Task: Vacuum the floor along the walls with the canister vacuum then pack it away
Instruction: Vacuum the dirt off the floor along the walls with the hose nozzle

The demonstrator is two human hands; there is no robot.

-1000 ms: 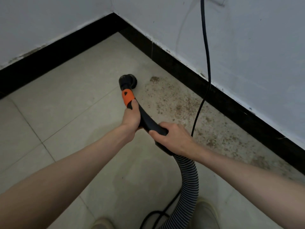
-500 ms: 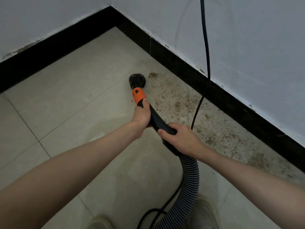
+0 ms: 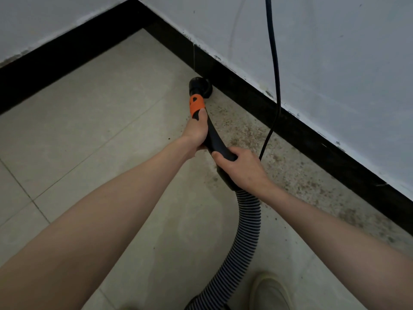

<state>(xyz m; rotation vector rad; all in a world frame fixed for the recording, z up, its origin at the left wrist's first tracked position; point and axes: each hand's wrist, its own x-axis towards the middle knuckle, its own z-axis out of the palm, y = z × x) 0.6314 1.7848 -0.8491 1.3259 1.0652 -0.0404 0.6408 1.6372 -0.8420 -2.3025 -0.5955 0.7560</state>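
While I look down through the head camera, the widest thing I see is the tiled floor [image 3: 93,121], pale beige with thin grout lines, and I place everything else against the black skirting board [image 3: 290,121] that runs along the foot of the white wall [image 3: 335,52]. A second stretch of skirting meets it at the corner near the top of the view. Along the skirting, the floor carries a band of brown specks and grime [image 3: 250,135], thickest just beside the board and thinning away from it.

My two bare forearms reach forward toward the skirting. A ribbed black-and-grey hose [image 3: 248,220] curves from the bottom edge of the view up to a curved black handle tube [image 3: 214,139]. My right hand [image 3: 241,168] grips the tube's hose end, fingers curled round it. My left hand [image 3: 196,130] is closed round the tube farther forward, just behind an orange collar [image 3: 196,105].

Beyond the collar, the round black nozzle head [image 3: 200,87] sits on the floor, right against the skirting. A black power cord [image 3: 273,74] hangs down across the wall and the skirting to the dirty band, passing behind my right hand. The toe of a pale shoe [image 3: 270,291] shows well away from the skirting.
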